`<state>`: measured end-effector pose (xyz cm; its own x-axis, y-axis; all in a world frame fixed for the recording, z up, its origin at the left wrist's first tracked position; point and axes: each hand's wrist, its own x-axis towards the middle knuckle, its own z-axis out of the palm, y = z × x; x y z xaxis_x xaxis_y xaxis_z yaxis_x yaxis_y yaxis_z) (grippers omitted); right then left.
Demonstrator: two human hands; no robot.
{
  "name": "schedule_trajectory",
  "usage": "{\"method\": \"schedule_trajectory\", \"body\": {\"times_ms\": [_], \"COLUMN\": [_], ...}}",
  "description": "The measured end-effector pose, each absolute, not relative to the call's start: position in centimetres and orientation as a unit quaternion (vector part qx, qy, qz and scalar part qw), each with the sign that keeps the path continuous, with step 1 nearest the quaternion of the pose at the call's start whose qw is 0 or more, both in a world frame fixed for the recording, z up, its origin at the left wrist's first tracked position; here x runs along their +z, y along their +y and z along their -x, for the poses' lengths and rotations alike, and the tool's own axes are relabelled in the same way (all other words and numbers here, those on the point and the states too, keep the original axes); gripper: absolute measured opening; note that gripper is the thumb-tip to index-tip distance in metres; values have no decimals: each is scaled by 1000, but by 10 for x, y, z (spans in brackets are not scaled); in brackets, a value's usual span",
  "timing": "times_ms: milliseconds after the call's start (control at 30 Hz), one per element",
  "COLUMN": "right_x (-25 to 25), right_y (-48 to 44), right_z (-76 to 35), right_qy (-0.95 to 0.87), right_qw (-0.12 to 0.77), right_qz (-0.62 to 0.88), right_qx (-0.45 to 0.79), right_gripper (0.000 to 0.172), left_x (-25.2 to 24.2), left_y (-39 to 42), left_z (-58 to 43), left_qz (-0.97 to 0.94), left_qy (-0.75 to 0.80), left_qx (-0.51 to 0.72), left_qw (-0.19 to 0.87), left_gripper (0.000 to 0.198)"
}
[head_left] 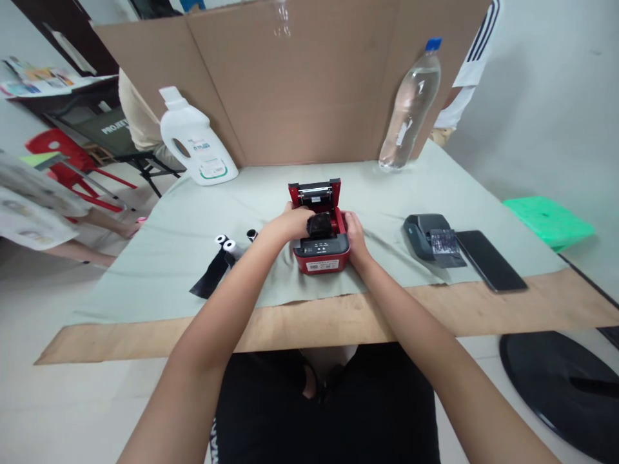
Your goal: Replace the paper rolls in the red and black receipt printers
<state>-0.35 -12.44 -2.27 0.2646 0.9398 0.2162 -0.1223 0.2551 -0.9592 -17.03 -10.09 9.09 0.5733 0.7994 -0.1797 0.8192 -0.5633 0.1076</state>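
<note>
A small red printer (322, 256) stands on the grey cloth with its lid (314, 191) tipped up and back. A black roll (319, 224) sits in its open bay. My left hand (289, 223) lies over the printer's left side, fingers curled onto the black roll. My right hand (354, 236) grips the printer's right side, fingers closed against its body. Two small white rolls (228, 244) and a black strip (211, 278) lie on the cloth to the left.
A grey printer (428, 235) and a dark phone (490, 259) lie at the right. A white jug (196, 140) and a clear bottle (411, 106) stand before a cardboard screen (294, 77). Other people sit at the left and stand behind the screen.
</note>
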Motion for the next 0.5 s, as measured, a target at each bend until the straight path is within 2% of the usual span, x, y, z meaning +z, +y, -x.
{"method": "schedule_trajectory", "body": {"times_ms": [167, 367, 500], "right_x": [-23, -24, -22], "right_y": [-122, -121, -122], "right_z": [3, 1, 1], "right_qy": [-450, -458, -466], "right_qw": [649, 643, 639], "right_qz": [455, 463, 465], "right_qx": [412, 404, 398], "right_gripper": [31, 33, 37], "left_x": [96, 97, 96], "left_y": [-99, -93, -95], "left_z": [167, 170, 184], "left_qz": [-859, -873, -881], "left_qy": [493, 445, 396], "left_qx": [-72, -98, 7], "left_qw": [117, 174, 260], "left_gripper": [30, 24, 21]}}
